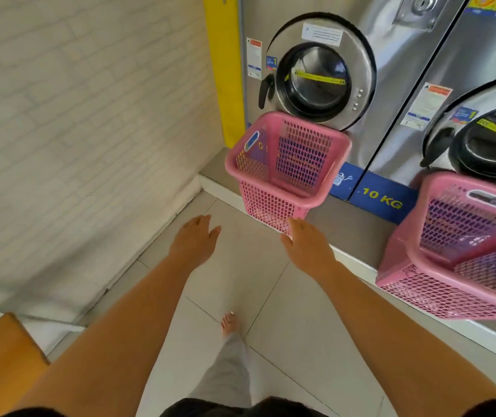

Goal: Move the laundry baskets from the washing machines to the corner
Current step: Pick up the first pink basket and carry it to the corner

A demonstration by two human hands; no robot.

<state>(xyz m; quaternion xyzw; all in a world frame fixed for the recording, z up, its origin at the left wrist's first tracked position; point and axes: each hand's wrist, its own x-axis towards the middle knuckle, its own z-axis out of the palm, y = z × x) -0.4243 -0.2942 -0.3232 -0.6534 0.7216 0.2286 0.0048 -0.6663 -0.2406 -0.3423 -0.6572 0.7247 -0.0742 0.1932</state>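
A pink mesh laundry basket [285, 164] stands on the raised ledge in front of the left washing machine [315, 79]. A second pink basket [457, 248] stands on the ledge before the right machine [487, 136], partly cut off by the frame edge. Both baskets look empty. My left hand [194, 239] is stretched out over the floor tiles, fingers apart, holding nothing, left of the first basket. My right hand [303, 245] is open just below that basket's lower front corner; whether the fingertips touch it I cannot tell.
A white brick-pattern wall [75, 130] meets the machines' ledge [349, 230] at a corner by a yellow panel [222, 70]. Pale floor tiles [240, 281] lie below. An orange wooden surface [0, 356] sits at the lower left. My bare foot [229, 323] is on the tiles.
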